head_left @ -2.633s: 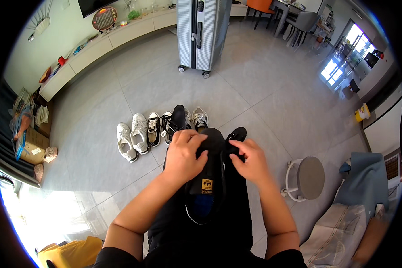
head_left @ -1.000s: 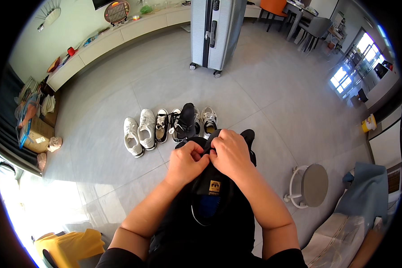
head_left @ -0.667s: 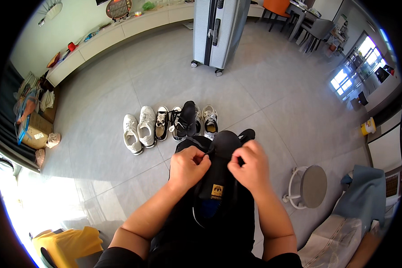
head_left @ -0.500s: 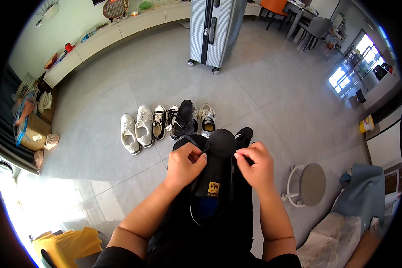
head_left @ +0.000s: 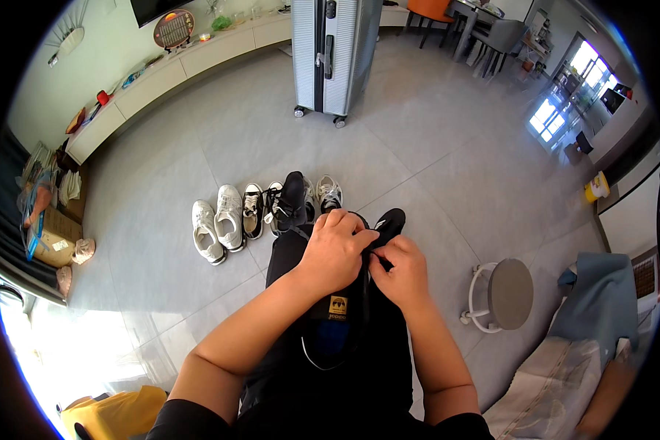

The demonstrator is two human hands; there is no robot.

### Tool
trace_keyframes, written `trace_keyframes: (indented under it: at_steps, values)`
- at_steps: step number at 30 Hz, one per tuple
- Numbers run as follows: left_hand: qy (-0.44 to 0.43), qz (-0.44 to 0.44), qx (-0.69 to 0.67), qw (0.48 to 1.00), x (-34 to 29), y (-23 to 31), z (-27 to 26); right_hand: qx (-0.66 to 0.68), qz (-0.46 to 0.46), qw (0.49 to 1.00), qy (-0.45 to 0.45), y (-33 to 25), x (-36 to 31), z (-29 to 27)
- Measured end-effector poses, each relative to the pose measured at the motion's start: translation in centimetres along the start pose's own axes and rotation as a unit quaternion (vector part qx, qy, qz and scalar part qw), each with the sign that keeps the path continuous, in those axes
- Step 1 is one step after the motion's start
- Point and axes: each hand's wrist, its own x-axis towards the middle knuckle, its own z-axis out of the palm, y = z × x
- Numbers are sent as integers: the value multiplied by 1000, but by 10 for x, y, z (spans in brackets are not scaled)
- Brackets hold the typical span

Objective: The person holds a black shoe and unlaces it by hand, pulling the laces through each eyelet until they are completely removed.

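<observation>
A black shoe (head_left: 332,330) lies on my lap with its toe pointing away from me. A yellow label and a blue patch show on its inside. My left hand (head_left: 335,249) reaches over the front of the shoe, fingers closed in a pinch at its right edge. Close against it, my right hand (head_left: 402,273) pinches black material at the same edge. The fingertips hide whether a lace lies between them. Just beyond my hands, my black-clad foot (head_left: 391,221) shows on the right and my other foot (head_left: 292,196) on the left.
White sneakers (head_left: 228,218) and black-and-white shoes (head_left: 252,211) stand in a row on the grey tiles. Farther off is a silver suitcase (head_left: 323,66). A round grey stool (head_left: 510,294) stands at right, near cloth-covered furniture (head_left: 601,308). Boxes (head_left: 55,236) sit at left.
My left hand has moved from the shoe's left edge across to its right edge, meeting my right hand. The view has shifted slightly to the right.
</observation>
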Motion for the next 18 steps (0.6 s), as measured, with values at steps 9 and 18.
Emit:
trace_keyframes:
  at_steps: [9, 18]
  values:
    - [-36, -53, -61, 996, -3, 0, 0, -26, 77, 978, 191, 38, -28, -19]
    - [202, -363, -254, 874, -52, -65, -17, 105, 159, 975, 117, 36, -33, -41]
